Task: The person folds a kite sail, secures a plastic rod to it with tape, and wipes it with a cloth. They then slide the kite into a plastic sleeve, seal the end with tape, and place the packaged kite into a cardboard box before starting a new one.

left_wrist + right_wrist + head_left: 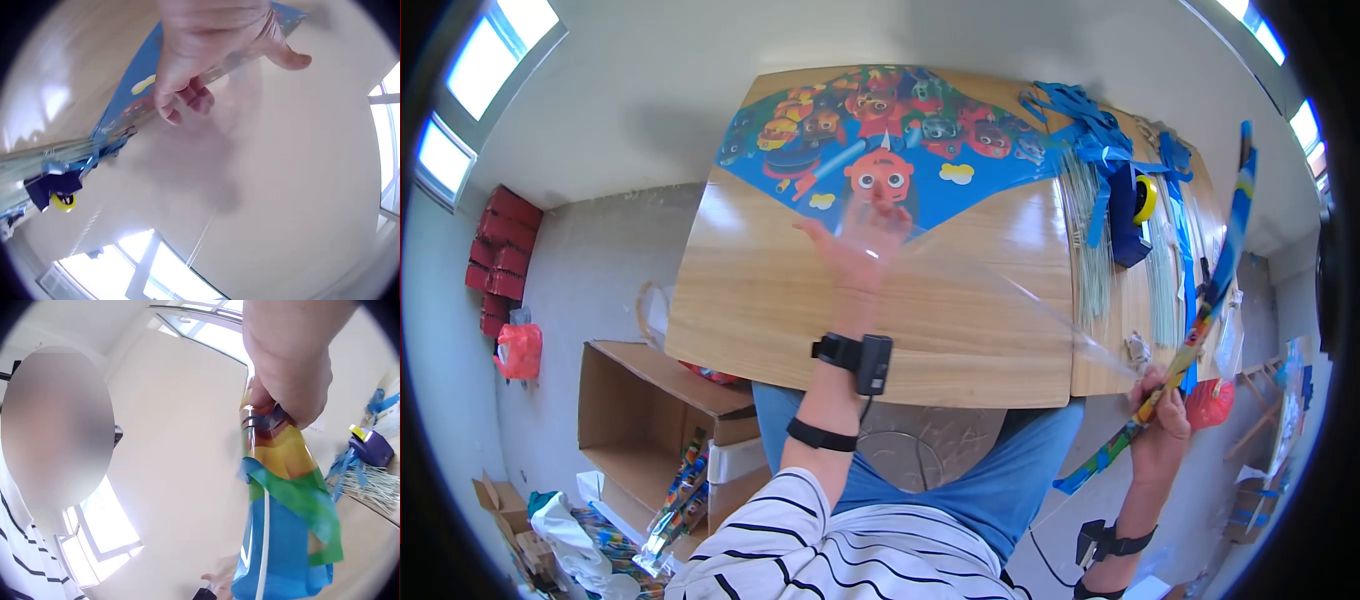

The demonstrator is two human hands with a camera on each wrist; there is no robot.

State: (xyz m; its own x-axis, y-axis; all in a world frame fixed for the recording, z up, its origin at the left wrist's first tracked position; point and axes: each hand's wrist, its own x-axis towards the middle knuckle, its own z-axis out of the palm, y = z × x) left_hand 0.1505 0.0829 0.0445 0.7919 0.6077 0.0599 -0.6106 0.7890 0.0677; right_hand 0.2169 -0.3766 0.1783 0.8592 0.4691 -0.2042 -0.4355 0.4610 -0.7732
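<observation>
My right hand grips a long, narrow rolled kite, printed in blue, green, yellow and red. In the right wrist view the fingers curl round the roll's upper part, and a white rod runs along its lower end. My left hand, blurred, is over the table, with thumb spread away and fingers loosely bent. A sheet of clear plastic film stretches from near the left hand down to the right hand. Beyond the left hand lies a flat printed kite with cartoon figures.
On the table's right side are bundles of thin pale rods, blue ribbons and a navy tape dispenser with yellow tape. An open cardboard box stands at the lower left, with colourful rolls beside it.
</observation>
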